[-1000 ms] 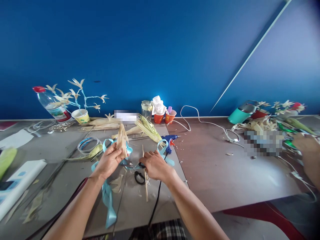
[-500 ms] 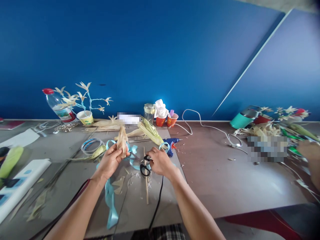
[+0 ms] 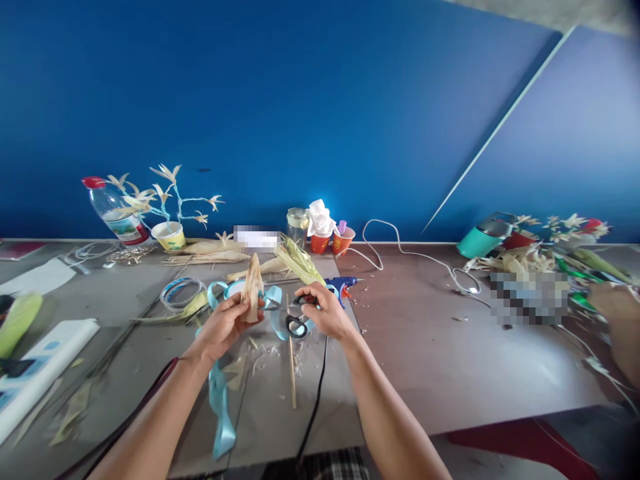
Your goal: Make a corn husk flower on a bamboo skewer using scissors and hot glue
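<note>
My left hand (image 3: 226, 328) is closed, pinching a dried corn husk piece (image 3: 253, 283) upright, its pointed tip upward. My right hand (image 3: 326, 313) grips black-handled scissors (image 3: 296, 327), with one handle loop at its fingers and the other below. Their blades reach left toward the husk's side; whether they touch it I cannot tell. A light blue ribbon (image 3: 220, 407) loops behind my hands and hangs toward the table's front edge. Beneath the scissors lies a thin stick (image 3: 293, 380), with husk scraps around it.
A blue glue gun (image 3: 343, 288) lies just beyond my right hand. Along the wall stand a bottle (image 3: 123, 217), a cup of husk flowers (image 3: 169, 237) and red paper cups (image 3: 320, 243). A power strip (image 3: 55, 353) sits at left. Another person's hand (image 3: 613, 303) shows at far right.
The husk in my left hand has shifted slightly right, its pointed tip now showing. My right hand has risen a little with the scissors, and their blades now show beside the husk.
</note>
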